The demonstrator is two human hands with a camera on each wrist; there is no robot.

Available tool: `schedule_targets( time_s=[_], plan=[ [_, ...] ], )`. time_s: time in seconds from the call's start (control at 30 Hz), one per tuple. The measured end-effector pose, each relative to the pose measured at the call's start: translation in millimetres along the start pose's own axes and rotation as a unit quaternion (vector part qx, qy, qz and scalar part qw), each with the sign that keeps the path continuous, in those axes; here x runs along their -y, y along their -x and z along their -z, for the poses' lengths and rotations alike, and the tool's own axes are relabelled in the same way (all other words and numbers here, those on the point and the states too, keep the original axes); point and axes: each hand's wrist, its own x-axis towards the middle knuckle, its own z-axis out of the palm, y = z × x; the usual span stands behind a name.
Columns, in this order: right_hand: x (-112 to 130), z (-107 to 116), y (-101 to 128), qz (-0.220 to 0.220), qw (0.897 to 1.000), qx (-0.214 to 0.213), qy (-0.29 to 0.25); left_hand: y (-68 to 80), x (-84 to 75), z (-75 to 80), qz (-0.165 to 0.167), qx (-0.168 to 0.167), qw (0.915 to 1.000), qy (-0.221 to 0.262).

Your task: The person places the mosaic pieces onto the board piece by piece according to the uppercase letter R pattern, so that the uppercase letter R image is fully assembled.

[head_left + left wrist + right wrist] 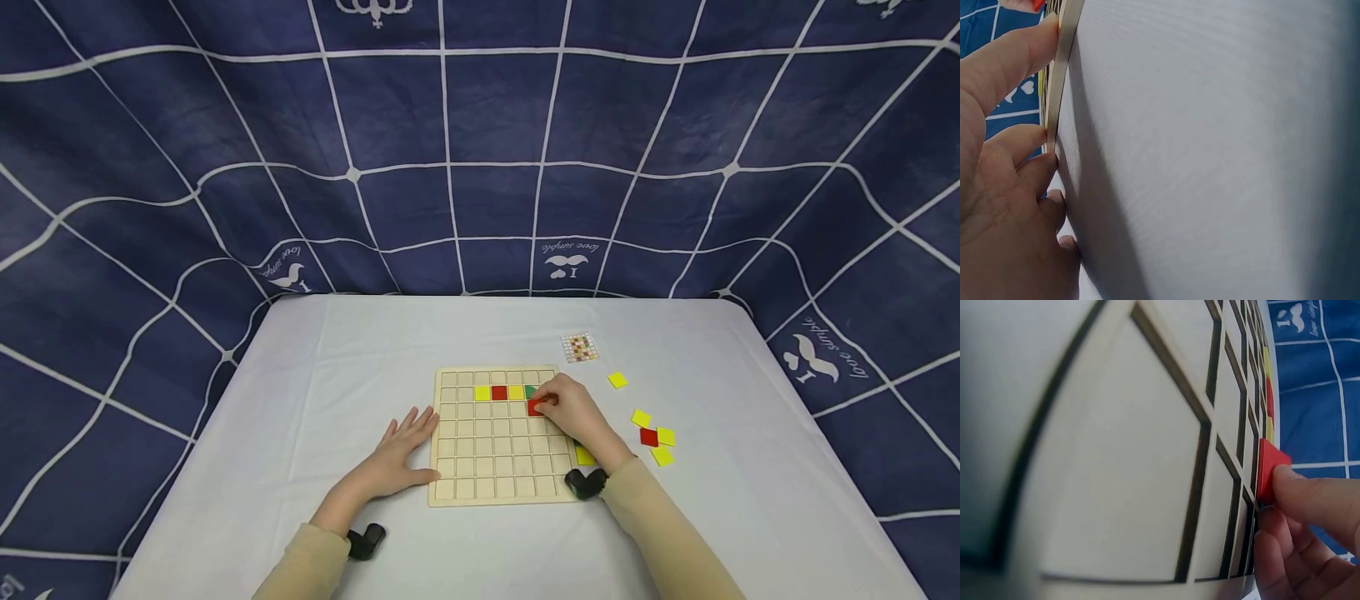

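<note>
2 hands worked at a wooden grid board [495, 467] on the white desk [337, 358]. The right hand [576, 414] pinched a red tile [536, 407] in its fingers [1310, 500], its edge tipped onto a square in the board's 3rd row. Just beyond those fingers, 4 tiles sat in a row: yellow [482, 392], red [498, 392], yellow [516, 392], and a green one [530, 390] partly hidden. The left hand [401, 450] lay flat, fingers [1016, 47] spread, tips touching the board's left edge. Loose yellow and red tiles [651, 437] lay to the right of the right hand, a pattern card [580, 347] farther off.
</note>
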Motion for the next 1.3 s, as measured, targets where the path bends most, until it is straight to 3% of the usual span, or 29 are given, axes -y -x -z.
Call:
schedule_targets(
  time_s=[0.4, 0.7, 0.97, 1.3],
  plan=[
    [1.0, 2.5, 5.4, -0.001, 1.0, 0.003, 0.009, -1.3, 1.7, -1.4, -0.002, 0.0, 1.0, -0.008],
    [-17.3, 24.2, 13.2, -0.068, 0.996, 0.007, -0.057, -2.1, 3.4, -1.8, 0.0, 0.0, 1.0, -0.009],
    [-39.1, 42.2, 28.6, -0.093, 0.994, 0.001, -0.061, -1.0, 1.1, -0.8, -0.001, -0.002, 1.0, -0.004],
    [-47.1, 39.0, 51.1, -0.073, 0.995, 0.045, -0.05, -1.5, 1.2, -1.6, 0.001, -0.005, 0.9999, -0.01]
  ],
)
